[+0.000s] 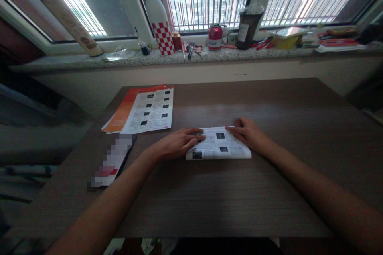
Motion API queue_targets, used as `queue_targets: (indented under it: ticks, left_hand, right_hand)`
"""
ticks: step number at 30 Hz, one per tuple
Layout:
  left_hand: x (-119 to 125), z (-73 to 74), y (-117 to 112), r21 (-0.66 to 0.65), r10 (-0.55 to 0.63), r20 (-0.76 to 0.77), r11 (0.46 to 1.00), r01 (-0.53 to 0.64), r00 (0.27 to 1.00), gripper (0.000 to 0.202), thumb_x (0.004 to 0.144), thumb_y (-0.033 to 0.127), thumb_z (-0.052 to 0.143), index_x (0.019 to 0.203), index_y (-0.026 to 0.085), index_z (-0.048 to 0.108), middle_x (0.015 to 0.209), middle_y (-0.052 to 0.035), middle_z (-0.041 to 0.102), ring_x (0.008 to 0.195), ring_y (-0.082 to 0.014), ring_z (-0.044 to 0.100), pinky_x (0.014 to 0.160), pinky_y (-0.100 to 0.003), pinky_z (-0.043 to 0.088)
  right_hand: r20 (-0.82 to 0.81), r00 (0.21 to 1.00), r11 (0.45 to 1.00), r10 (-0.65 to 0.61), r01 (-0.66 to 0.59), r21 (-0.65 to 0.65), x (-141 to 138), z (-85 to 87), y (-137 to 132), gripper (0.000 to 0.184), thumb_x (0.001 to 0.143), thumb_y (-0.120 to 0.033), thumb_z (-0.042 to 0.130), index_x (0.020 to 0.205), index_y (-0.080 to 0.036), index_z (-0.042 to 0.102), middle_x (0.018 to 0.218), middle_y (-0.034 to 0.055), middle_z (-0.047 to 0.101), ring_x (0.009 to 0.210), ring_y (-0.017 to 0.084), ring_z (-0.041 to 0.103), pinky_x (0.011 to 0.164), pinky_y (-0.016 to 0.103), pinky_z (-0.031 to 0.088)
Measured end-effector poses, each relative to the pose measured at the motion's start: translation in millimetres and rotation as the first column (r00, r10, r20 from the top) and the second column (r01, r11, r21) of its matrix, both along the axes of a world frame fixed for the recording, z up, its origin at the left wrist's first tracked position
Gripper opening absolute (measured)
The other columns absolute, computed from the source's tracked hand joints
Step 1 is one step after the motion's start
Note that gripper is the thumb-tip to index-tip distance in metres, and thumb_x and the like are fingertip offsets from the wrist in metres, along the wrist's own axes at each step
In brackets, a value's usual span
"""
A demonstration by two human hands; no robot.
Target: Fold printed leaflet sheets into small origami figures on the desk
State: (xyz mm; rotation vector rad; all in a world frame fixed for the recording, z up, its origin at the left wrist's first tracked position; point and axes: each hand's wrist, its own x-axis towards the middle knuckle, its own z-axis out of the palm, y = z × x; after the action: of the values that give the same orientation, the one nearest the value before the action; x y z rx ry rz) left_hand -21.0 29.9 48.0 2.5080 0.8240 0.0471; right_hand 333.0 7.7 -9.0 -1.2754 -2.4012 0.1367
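Paper (213,146) at frame centre seems mid-fold, next needing creasing by your flat, ungripping left hand (179,142) and half-curled right hand (250,134), hold unclear.

Daylight through windows (206,4) ahead; outside view washed out, brightest at upper left and upper right. Room dim, left side darkest. Pale sheen across far middle of tabletop (206,109); shadow along underside of right forearm (305,179). Wide-angle stretch, frame edges smeared. Print on paper (221,142) too soft to read. Pixelation covers flat object (115,159) at left.
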Motion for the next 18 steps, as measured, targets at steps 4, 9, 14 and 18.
queue_targets:
  ticks: [4, 9, 14, 18]
  left_hand:
    - [9.6, -0.1, -22.2, 0.096, 0.061, -0.061, 0.994, -0.055, 0.996, 0.056, 0.115, 0.052, 0.028, 0.157, 0.023, 0.052, 0.169, -0.0072, 0.041, 0.154, -0.0242, 0.041, 0.128, -0.041, 0.03]
    - [26.4, -4.5, -46.2, 0.164, 0.131, -0.084, 0.98, -0.116, 0.988, 0.064, 0.114, 0.053, 0.027, 0.161, 0.011, 0.043, 0.17, -0.0142, 0.036, 0.157, -0.0264, 0.037, 0.129, -0.042, 0.031]
    - [34.6, -8.7, -53.9, 0.224, 0.161, -0.109, 0.965, -0.133, 0.981, 0.063, 0.112, 0.049, 0.036, 0.159, 0.007, 0.043, 0.171, -0.0181, 0.034, 0.157, -0.0293, 0.035, 0.129, -0.043, 0.03]
    - [35.1, -11.3, -56.5, 0.258, 0.167, -0.117, 0.957, -0.133, 0.979, 0.06, 0.113, 0.048, 0.037, 0.162, 0.015, 0.042, 0.171, -0.0154, 0.033, 0.157, -0.0298, 0.035, 0.128, -0.045, 0.033]
  right_hand:
    - [-0.001, 1.0, 1.0, 0.007, -0.007, 0.012, -0.1, 0.0, -0.8, 0.033, 0.104, -0.028, 0.059, 0.132, -0.024, 0.077, 0.106, 0.0148, 0.061, 0.093, 0.027, 0.058, 0.083, 0.044, 0.053]
    - [0.011, 1.0, 1.0, -0.001, 0.001, 0.016, 0.9, -0.6, -1.3, 0.034, 0.104, -0.029, 0.059, 0.133, -0.025, 0.076, 0.107, 0.0149, 0.061, 0.095, 0.028, 0.058, 0.085, 0.046, 0.053]
    - [0.013, 1.0, 1.0, -0.012, 0.012, 0.001, 2.2, -2.0, -1.0, 0.034, 0.105, -0.031, 0.058, 0.133, -0.027, 0.076, 0.109, 0.0142, 0.062, 0.096, 0.028, 0.059, 0.086, 0.045, 0.054]
    - [0.01, 1.0, 1.0, -0.009, 0.009, 0.001, 2.4, -2.1, -0.9, 0.033, 0.104, -0.031, 0.059, 0.132, -0.027, 0.076, 0.109, 0.0143, 0.062, 0.096, 0.028, 0.059, 0.085, 0.044, 0.054]
